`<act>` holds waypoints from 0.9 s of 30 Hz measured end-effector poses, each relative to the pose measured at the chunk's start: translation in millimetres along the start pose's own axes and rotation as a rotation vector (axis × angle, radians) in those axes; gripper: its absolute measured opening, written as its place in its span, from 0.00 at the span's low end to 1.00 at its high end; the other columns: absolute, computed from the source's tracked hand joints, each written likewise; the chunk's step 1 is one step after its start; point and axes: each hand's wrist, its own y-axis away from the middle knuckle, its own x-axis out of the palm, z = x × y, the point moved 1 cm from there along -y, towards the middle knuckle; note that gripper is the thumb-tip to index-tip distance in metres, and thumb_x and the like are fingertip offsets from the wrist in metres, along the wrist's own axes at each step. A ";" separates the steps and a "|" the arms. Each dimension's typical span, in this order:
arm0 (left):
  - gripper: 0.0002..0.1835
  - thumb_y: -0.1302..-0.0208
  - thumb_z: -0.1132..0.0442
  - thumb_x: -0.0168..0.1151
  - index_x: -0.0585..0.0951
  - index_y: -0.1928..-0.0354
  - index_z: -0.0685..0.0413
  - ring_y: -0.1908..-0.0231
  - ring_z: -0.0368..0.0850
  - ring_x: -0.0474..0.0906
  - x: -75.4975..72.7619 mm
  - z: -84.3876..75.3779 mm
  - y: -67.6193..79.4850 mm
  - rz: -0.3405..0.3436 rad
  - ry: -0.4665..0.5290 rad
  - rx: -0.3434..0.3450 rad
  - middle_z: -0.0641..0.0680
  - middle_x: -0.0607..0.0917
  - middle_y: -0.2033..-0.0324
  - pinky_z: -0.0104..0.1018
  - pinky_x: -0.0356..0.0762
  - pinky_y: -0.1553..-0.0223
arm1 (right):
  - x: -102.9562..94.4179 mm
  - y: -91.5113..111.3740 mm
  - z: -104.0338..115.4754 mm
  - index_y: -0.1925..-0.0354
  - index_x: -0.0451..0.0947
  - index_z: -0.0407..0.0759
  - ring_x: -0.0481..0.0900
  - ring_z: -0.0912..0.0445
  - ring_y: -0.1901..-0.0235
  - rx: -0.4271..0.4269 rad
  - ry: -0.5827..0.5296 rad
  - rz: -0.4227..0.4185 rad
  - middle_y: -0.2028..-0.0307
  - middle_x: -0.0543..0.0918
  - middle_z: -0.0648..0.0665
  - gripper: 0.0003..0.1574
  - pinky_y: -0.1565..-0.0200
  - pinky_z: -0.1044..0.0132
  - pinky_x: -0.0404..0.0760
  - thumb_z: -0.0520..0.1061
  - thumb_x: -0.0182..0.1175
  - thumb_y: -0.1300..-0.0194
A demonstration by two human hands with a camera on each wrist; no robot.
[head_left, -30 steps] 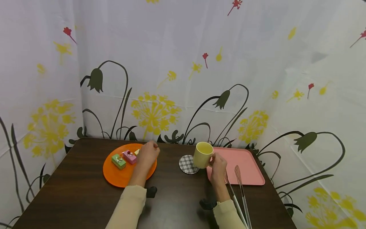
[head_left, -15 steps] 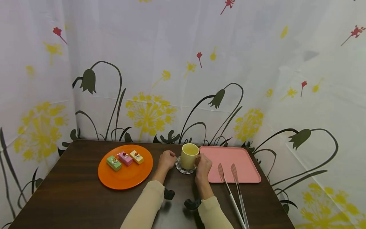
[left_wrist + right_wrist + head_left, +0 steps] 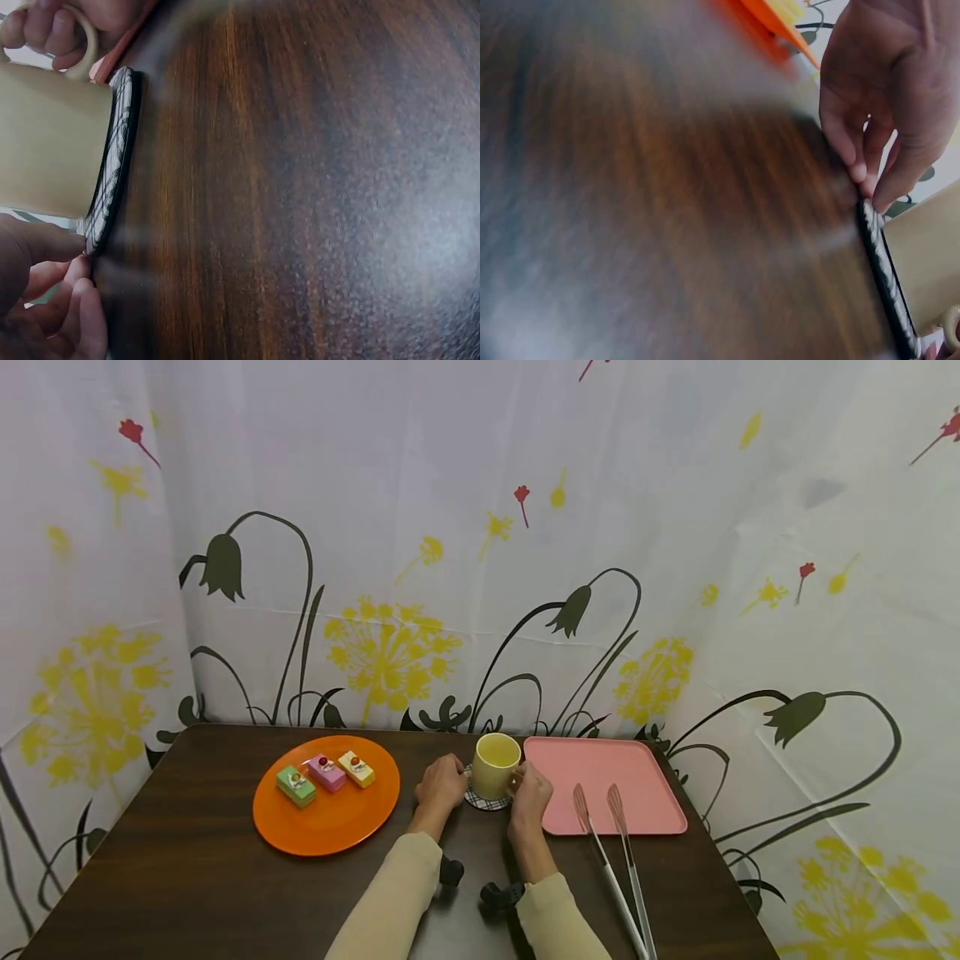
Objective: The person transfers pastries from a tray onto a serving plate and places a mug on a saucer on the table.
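Note:
A pale yellow mug stands on a round black-and-white checked coaster near the table's back edge. My right hand grips the mug's handle from the right; in the left wrist view its fingers curl through the handle. On the left, my left hand pinches the coaster's rim between thumb and fingers, as both wrist views show. The coaster lies flat under the mug's base, its dark edge next to the wood.
An orange plate holds green, pink and yellow cake pieces on the left. A pink tray sits right of the mug, with the tips of long metal tongs resting on it. A printed curtain rises behind the dark table.
My left hand has moved right from over the orange plate to the coaster. My right hand has brought the mug left and down onto the coaster.

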 end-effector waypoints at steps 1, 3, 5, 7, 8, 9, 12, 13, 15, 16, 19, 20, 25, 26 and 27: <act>0.10 0.24 0.61 0.61 0.85 0.47 0.54 0.40 0.60 0.82 -0.4 -1.2 -0.7 0.005 -0.004 -0.003 0.57 0.89 0.47 0.68 0.78 0.40 | -0.6 0.1 0.3 0.80 0.71 0.33 0.77 0.53 0.73 -0.007 0.005 0.004 0.77 0.75 0.45 0.20 0.71 0.64 0.78 0.40 0.57 0.32; 0.11 0.24 0.61 0.61 0.85 0.46 0.54 0.40 0.60 0.81 0.7 -2.7 -2.3 0.008 -0.006 -0.011 0.57 0.88 0.46 0.68 0.78 0.40 | -2.3 -0.2 0.8 0.80 0.72 0.32 0.78 0.53 0.73 -0.016 0.024 0.016 0.77 0.75 0.44 0.20 0.70 0.63 0.80 0.40 0.57 0.32; 0.11 0.24 0.61 0.61 0.85 0.45 0.54 0.39 0.59 0.82 -1.1 -5.4 1.3 0.010 -0.004 -0.023 0.57 0.88 0.45 0.68 0.78 0.39 | -4.6 1.0 1.4 0.79 0.71 0.32 0.77 0.52 0.73 -0.022 0.040 0.034 0.78 0.74 0.43 0.20 0.69 0.63 0.81 0.40 0.57 0.32; 0.12 0.23 0.62 0.61 0.85 0.45 0.55 0.39 0.59 0.81 -3.1 -7.3 5.6 0.017 0.004 -0.039 0.58 0.88 0.44 0.68 0.78 0.38 | -6.6 2.6 1.4 0.80 0.70 0.33 0.75 0.51 0.72 -0.022 0.060 0.055 0.78 0.71 0.43 0.19 0.67 0.63 0.82 0.40 0.56 0.32; 0.12 0.23 0.62 0.61 0.85 0.44 0.55 0.39 0.59 0.81 -3.0 -6.3 6.1 0.017 0.005 -0.041 0.58 0.88 0.44 0.68 0.78 0.38 | -7.3 3.4 1.0 0.80 0.70 0.34 0.74 0.50 0.72 -0.019 0.065 0.063 0.78 0.71 0.44 0.19 0.66 0.63 0.82 0.40 0.56 0.32; 0.12 0.23 0.61 0.62 0.85 0.44 0.55 0.39 0.59 0.81 -2.6 -4.9 6.1 0.017 0.006 -0.042 0.58 0.88 0.44 0.68 0.78 0.38 | -7.9 4.3 0.7 0.80 0.69 0.35 0.73 0.50 0.71 -0.017 0.072 0.072 0.78 0.70 0.45 0.20 0.65 0.62 0.82 0.40 0.56 0.32; 0.12 0.23 0.60 0.62 0.86 0.44 0.53 0.38 0.58 0.81 -3.9 0.8 7.3 0.010 0.008 -0.032 0.57 0.88 0.44 0.68 0.78 0.38 | -7.9 5.7 -0.9 0.81 0.67 0.36 0.72 0.50 0.70 -0.021 0.085 0.111 0.77 0.69 0.45 0.21 0.63 0.62 0.82 0.39 0.55 0.30; 0.12 0.23 0.60 0.62 0.86 0.44 0.53 0.38 0.58 0.81 -5.1 2.9 7.5 0.004 0.013 -0.026 0.57 0.88 0.43 0.68 0.78 0.39 | -7.3 6.2 -1.0 0.81 0.67 0.37 0.72 0.50 0.69 -0.026 0.093 0.127 0.77 0.70 0.45 0.21 0.63 0.61 0.82 0.39 0.55 0.30; 0.12 0.23 0.59 0.62 0.85 0.43 0.53 0.38 0.58 0.80 -7.7 6.5 7.6 -0.012 0.017 -0.014 0.57 0.88 0.43 0.68 0.79 0.39 | -5.6 6.3 -0.4 0.80 0.68 0.36 0.72 0.50 0.69 -0.043 0.126 0.164 0.76 0.71 0.44 0.21 0.62 0.61 0.80 0.40 0.54 0.28; 0.12 0.23 0.59 0.63 0.85 0.43 0.53 0.39 0.58 0.80 -9.3 8.0 7.7 -0.020 0.017 -0.007 0.57 0.87 0.44 0.67 0.79 0.40 | -4.6 5.9 -0.1 0.79 0.69 0.36 0.72 0.50 0.69 -0.053 0.146 0.180 0.76 0.71 0.44 0.21 0.63 0.61 0.79 0.40 0.54 0.28; 0.13 0.23 0.60 0.63 0.84 0.43 0.54 0.39 0.59 0.79 -13.2 12.5 8.2 -0.027 0.023 0.004 0.58 0.86 0.44 0.67 0.80 0.41 | -3.0 8.0 2.5 0.77 0.72 0.35 0.75 0.50 0.67 -0.056 0.212 0.217 0.74 0.75 0.44 0.20 0.62 0.61 0.79 0.42 0.55 0.26; 0.13 0.24 0.60 0.63 0.84 0.43 0.55 0.39 0.59 0.79 -13.9 14.1 8.6 -0.025 0.028 0.002 0.58 0.86 0.44 0.68 0.80 0.41 | -3.1 9.0 3.1 0.76 0.73 0.34 0.76 0.50 0.67 -0.053 0.239 0.225 0.73 0.76 0.44 0.20 0.62 0.61 0.79 0.43 0.56 0.26; 0.16 0.25 0.59 0.61 0.80 0.41 0.59 0.45 0.61 0.82 -3.8 27.9 -1.9 0.025 0.055 0.070 0.62 0.87 0.47 0.63 0.82 0.44 | -12.6 11.4 9.0 0.64 0.79 0.34 0.82 0.49 0.58 -0.057 0.415 0.229 0.62 0.84 0.41 0.15 0.56 0.63 0.81 0.46 0.59 0.23; 0.17 0.25 0.59 0.59 0.79 0.40 0.59 0.48 0.60 0.83 1.4 33.2 -7.5 0.038 0.055 0.102 0.62 0.87 0.49 0.60 0.83 0.47 | -15.8 10.9 11.3 0.59 0.80 0.34 0.82 0.49 0.56 -0.069 0.461 0.228 0.58 0.85 0.39 0.14 0.55 0.62 0.81 0.46 0.59 0.23; 0.20 0.25 0.57 0.58 0.78 0.38 0.59 0.51 0.59 0.83 5.7 38.5 -13.8 0.060 0.047 0.134 0.62 0.87 0.50 0.57 0.83 0.50 | -19.4 9.8 14.3 0.53 0.80 0.34 0.82 0.48 0.54 -0.080 0.507 0.226 0.55 0.85 0.38 0.15 0.55 0.62 0.81 0.47 0.60 0.23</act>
